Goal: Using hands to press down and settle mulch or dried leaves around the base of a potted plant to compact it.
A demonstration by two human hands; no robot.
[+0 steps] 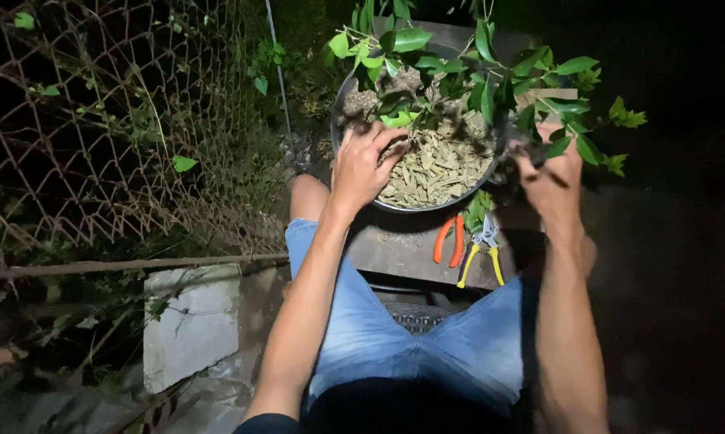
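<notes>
A round dark pot [340,104] stands on a low wooden stool in front of my knees. It holds a small leafy green plant [475,72] and a layer of dry leaf litter [439,165]. My left hand [362,165] rests on the pot's left rim, fingers spread over the litter. My right hand [553,177] grips the pot's right rim among the leaves. Below the pot lie orange-handled pliers [449,239] and yellow-handled pruning shears [483,249] on the stool.
A rusty chain-link fence [121,120] with weeds runs along the left. A pale concrete block [189,321] lies on the ground by my left leg. The wooden stool [394,253] sits between my knees. The right side is dark.
</notes>
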